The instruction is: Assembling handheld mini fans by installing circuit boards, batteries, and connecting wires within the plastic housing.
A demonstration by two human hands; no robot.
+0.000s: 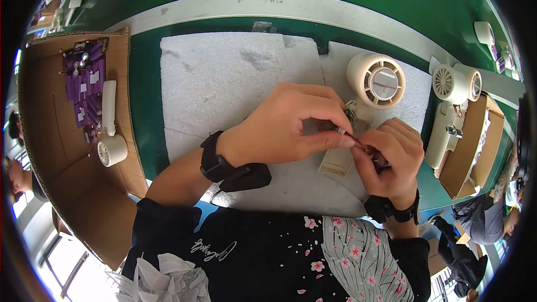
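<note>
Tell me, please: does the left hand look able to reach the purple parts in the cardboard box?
Probably yes: the cardboard box stands open and the purple parts lie exposed, though the left hand is occupied with wires.

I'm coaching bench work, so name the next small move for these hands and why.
Probably ease the left hand slightly aside while the right hand steadies the thin red wire: their fingertips crowd together there and hide much of it, and the green circuit board sits close by, so a clearer view might prevent a snag.
</note>
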